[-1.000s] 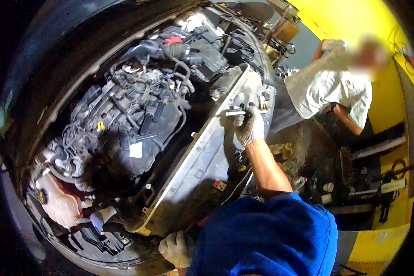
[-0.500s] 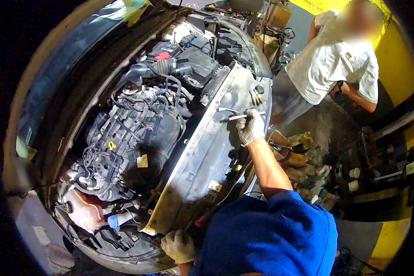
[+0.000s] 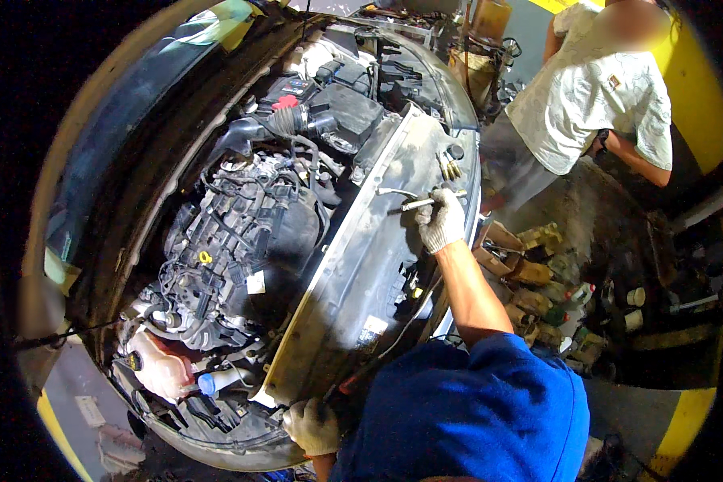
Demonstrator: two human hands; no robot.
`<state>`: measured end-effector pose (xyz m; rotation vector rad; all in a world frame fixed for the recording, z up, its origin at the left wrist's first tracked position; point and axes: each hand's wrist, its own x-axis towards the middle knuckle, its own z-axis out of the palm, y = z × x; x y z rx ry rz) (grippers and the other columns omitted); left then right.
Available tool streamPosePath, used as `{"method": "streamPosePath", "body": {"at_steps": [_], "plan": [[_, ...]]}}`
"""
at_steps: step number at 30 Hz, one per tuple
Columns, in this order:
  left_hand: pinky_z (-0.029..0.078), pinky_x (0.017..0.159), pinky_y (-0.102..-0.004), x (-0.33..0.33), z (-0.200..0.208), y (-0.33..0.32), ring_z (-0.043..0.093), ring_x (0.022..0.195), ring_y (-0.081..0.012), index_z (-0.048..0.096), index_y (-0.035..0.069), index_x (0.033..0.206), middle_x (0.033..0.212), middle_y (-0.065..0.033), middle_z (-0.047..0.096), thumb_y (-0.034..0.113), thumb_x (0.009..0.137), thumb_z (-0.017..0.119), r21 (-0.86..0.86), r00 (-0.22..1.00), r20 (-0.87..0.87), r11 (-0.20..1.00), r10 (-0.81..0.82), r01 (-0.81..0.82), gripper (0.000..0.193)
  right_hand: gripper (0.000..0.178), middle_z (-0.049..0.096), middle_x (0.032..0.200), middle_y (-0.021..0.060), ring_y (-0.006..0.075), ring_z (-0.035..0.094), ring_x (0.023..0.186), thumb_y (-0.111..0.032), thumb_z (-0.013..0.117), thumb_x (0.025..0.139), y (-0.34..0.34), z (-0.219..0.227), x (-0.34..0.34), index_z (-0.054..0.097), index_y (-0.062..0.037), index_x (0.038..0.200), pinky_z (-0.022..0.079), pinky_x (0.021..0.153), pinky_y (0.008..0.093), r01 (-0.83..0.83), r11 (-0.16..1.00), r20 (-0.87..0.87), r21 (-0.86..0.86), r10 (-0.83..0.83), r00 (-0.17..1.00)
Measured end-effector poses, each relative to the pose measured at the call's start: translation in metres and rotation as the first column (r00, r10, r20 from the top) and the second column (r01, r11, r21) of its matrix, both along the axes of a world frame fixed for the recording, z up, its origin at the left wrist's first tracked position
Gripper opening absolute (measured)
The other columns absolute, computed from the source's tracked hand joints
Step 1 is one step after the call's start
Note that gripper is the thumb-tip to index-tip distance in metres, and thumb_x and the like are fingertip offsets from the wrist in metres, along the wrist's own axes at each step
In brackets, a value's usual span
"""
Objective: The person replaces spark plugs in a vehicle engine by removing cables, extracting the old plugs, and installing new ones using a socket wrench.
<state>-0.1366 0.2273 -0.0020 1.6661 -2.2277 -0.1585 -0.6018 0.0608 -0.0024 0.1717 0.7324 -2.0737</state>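
In a knitted glove, my right hand is closed around a slim silver metal rod-like tool, held just above the long grey front panel of a car. Several small brass-coloured parts lie on that panel, beyond my fingers. A thin pale cable rests beside the tool's tip. Low in the view, my gloved left hand is curled at the car's front edge, near the panel's near corner. Whatever its fingers may grip is hidden. A red-handled tool lies close to it.
The exposed engine fills the bay left of the panel. A pinkish coolant tank and a blue-capped filler neck are at its near end. Another person stands at the far right, above floor clutter with an open cardboard box.
The view has shifted slightly, so the engine bay appears a little farther right. Both hands keep nearly the same places, and the silver tool stays in my right hand.
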Motion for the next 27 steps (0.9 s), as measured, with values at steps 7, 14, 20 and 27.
{"method": "streamPosePath", "body": {"at_steps": [7, 14, 20, 27], "plan": [[0.046, 0.082, -0.0508, 0.0, 0.004, -0.002, 0.058, 0.094, -0.0375, 0.071, 0.014, 0.097, 0.098, -0.0113, 0.064, 0.018, 0.07, 0.073, 0.068, 0.999, 0.014, 0.997, -0.033, 0.032, 0.027, 0.012, 0.054, 0.067, 0.0084, 0.0149, 0.047, 0.049, -0.014, 0.05, 0.089, 0.004, 0.017, -0.003, 0.051, -0.0046, 0.082, 0.042, 0.043, 0.0264, 0.049, 0.999, 0.022, 0.022, -0.05, 0.999], [0.047, 0.085, -0.0495, 0.003, 0.012, -0.004, 0.058, 0.098, -0.0374, 0.071, 0.014, 0.102, 0.104, -0.011, 0.063, 0.019, 0.067, 0.073, 0.13, 0.997, 0.052, 0.99, -0.054, 0.047, 0.035, 0.021, 0.063, 0.071, 0.0092, 0.0166, 0.058, 0.055, -0.013, 0.06, 0.09, -0.007, 0.076, 0.051, 0.063, 0.0025, 0.104, 0.047, 0.047, 0.0284, -0.239, 0.971, -0.619, -0.02, 0.176, 0.766], [0.05, 0.081, -0.0457, 0.03, 0.019, -0.022, 0.059, 0.094, -0.0338, 0.069, 0.014, 0.107, 0.099, -0.0107, 0.061, 0.027, 0.065, 0.077, 0.144, 0.977, -0.071, 0.967, -0.201, 0.21, 0.045, 0.021, 0.067, 0.087, 0.0106, 0.0162, 0.063, 0.074, -0.017, 0.059, 0.096, -0.056, 0.088, 0.145, 0.062, 0.0003, 0.107, 0.051, 0.068, 0.0304, -0.584, 0.772, -0.865, 0.251, 0.45, 0.222], [0.052, 0.073, -0.0416, 0.053, -0.011, 0.005, 0.062, 0.086, -0.0262, 0.071, 0.016, 0.104, 0.101, -0.0055, 0.065, 0.029, 0.071, 0.071, 0.0, 0.982, -0.141, 0.992, -0.127, 0.128, 0.036, 0.021, 0.068, 0.093, 0.005, 0.0134, 0.061, 0.086, -0.01, 0.065, 0.09, -0.19, 0.041, 0.337, 0.066, -0.0009, 0.109, 0.05, 0.08, 0.0288, -0.659, 0.643, -0.91, 0.39, 0.377, -0.171]]}}
